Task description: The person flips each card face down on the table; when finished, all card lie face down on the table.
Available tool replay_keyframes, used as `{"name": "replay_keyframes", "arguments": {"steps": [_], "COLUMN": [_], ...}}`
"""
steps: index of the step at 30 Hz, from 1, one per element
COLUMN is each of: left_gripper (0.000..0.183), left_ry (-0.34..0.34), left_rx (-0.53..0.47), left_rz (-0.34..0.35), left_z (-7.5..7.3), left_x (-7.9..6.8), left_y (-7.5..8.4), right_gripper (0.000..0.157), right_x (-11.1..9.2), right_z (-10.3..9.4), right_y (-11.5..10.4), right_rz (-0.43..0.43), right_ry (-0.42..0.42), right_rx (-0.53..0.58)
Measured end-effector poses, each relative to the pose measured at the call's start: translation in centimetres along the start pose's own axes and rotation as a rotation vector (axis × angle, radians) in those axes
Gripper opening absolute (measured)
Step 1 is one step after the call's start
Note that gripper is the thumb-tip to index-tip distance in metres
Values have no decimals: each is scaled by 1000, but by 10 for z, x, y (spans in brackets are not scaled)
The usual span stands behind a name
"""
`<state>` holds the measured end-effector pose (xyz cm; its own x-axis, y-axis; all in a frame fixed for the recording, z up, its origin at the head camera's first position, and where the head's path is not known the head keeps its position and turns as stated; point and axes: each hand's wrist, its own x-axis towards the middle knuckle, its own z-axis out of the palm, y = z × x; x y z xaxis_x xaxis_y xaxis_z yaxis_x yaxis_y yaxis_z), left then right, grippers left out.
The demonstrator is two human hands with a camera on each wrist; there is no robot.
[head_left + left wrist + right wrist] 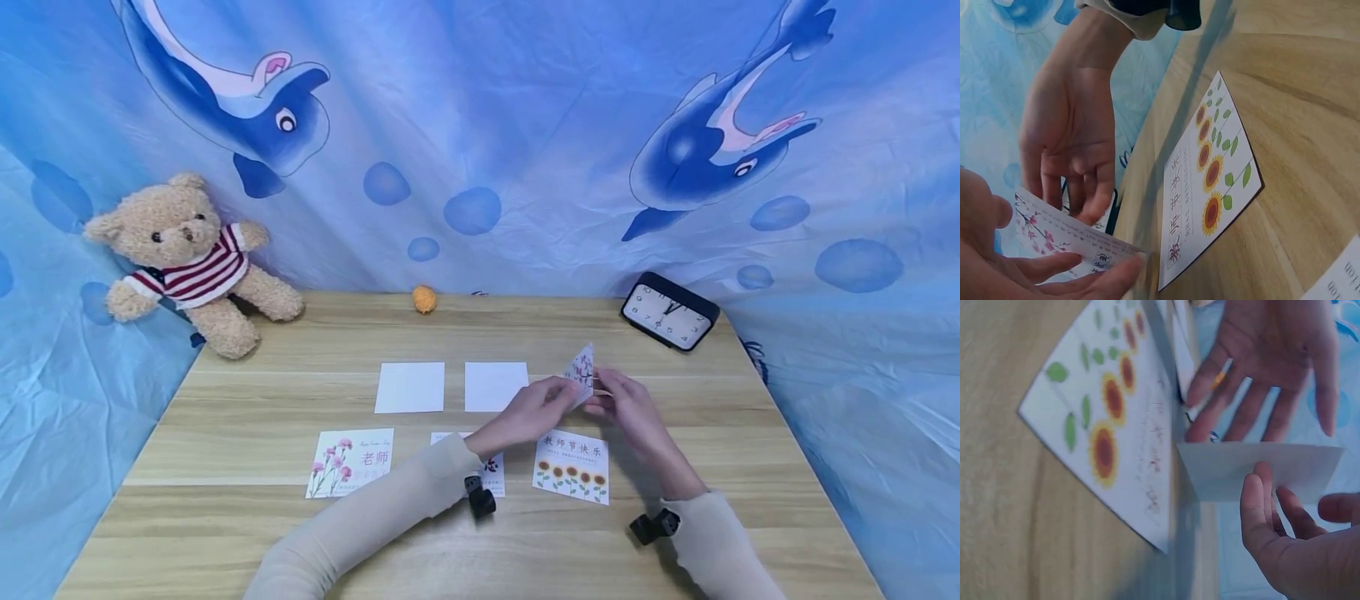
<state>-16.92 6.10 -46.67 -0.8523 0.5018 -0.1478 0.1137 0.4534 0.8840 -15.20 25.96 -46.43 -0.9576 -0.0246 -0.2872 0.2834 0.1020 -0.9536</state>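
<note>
A small white card printed with plum blossoms (1041, 237) stands on edge between my two hands, blank back (1235, 469) toward the right one. My left hand (536, 408) lays long, spread fingers against the printed face, its thumb apart from the card. From the other side my right hand (633, 412) touches the blank back with loosely bent fingertips, thumb also off it. Just in front lies a sunflower card (572, 467). A carnation card (349, 462) is at the left; another printed card (493, 482) is partly hidden under my left forearm.
Two blank white cards (410, 387) (496, 386) lie in a back row. At the table's (225, 533) rear are an orange ball (424, 299) and a black-cased clock (670, 312). A teddy bear (202, 283) leans at the back left before a blue dolphin curtain (525, 125).
</note>
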Motion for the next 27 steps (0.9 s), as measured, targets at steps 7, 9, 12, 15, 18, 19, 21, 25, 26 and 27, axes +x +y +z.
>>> {"name": "replay_keyframes", "arguments": {"steps": [7, 9, 12, 15, 18, 19, 21, 25, 26, 27], "left_gripper": [55, 50, 43, 41, 37, 35, 31, 34, 38, 41], "left_ry": [72, 97, 127, 143, 159, 166, 182, 212, 217, 221], "left_rx": [-183, -234, -304, -341, -350, -356, -372, -387, -386, -381], "left_rz": [-7, 16, 54, 73, 78, 77, 79, 82, 81, 78], "left_z": [-1, -2, -4, -6, -7, -8, -9, -11, -11, -12], "left_x": [1, 2, 2, 2, 1, 2, 2, 3, 3, 2], "left_y": [4, 4, 3, 1, -1, -2, -3, -5, -5, -6], "right_gripper": [43, 46, 53, 60, 60, 59, 57, 60, 62, 64], "right_x": [3, 4, 4, 4, 3, 3, 3, 4, 4, 5], "right_z": [13, 15, 18, 19, 19, 20, 19, 18, 17, 17], "right_y": [10, 11, 11, 11, 12, 12, 13, 13, 13, 13], "right_rz": [-100, -113, -113, -99, -92, -92, -86, -39, -23, -12], "right_ry": [59, 67, 71, 72, 79, 82, 97, 142, 153, 158], "right_rx": [-220, -245, -260, -280, -311, -324, -351, -376, -381, -384]}}
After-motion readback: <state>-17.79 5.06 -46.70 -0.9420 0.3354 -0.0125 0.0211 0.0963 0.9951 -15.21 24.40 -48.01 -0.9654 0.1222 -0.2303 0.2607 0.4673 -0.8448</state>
